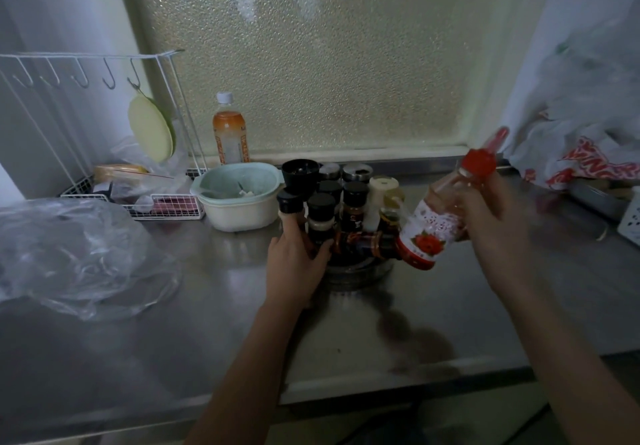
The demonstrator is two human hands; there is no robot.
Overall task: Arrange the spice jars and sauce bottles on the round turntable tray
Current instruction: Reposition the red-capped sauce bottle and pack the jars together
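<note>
head view: steel counter (pixel 346 323), dim light, frosted window behind. turntable (pixel 360 269) at centre, near the back edge, mostly hidden under its load; only the front rim visible. crowded with black-capped jars (pixel 320 214), a cream-capped bottle (pixel 381 195) and a dark bottle (pixel 360 242) lying on its side across the front. left hand (pixel 294 264) at the tray's left front, fingers closed around a black-capped jar there, apparently steadying it or the tray; cannot tell which. right hand (pixel 491 222) clamped on the ketchup bottle (pixel 433 222), red cap up and to the right, bottle tilted, its base just above and beside the tray's right edge, not yet set down. off-task: bowl (pixel 239 195) left of the tray, orange drink bottle (pixel 230 132) behind it, wire rack (pixel 104 132) far left, plastic bag (pixel 69 254) on the near left.

step in hand, by judgement: placing the ketchup bottle onto the tray, late in the arranging. next move calls for finding a free gap on the right side, tipping the bottle upright and lowering it without knocking neighbours; lying bottle likely needs standing up first to make room.
</note>
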